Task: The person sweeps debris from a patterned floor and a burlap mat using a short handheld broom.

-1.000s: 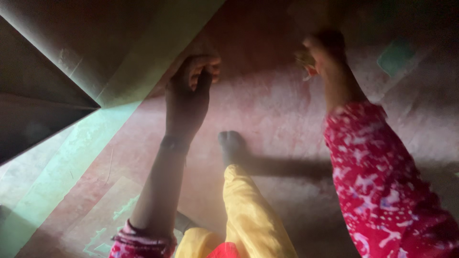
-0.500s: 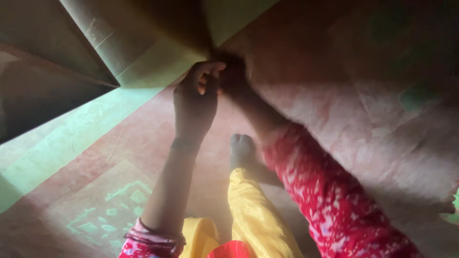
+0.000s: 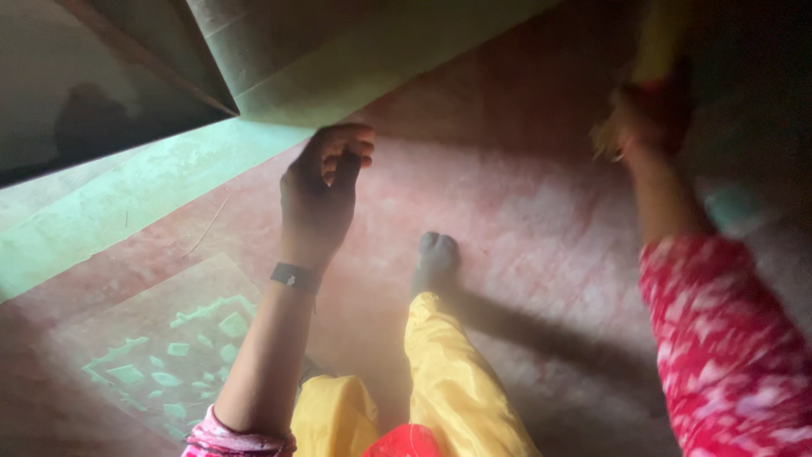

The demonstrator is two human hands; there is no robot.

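1. The left hand (image 3: 320,199) is raised over the red floor (image 3: 524,211), fingers curled inward with thumb near fingertips; whether it pinches anything cannot be told.
2. The right hand (image 3: 636,127), blurred, is closed around a yellowish bundle (image 3: 655,42) held upward, well apart from the left.
3. A bare foot (image 3: 436,261) rests on the floor between them, near the green step (image 3: 127,203).
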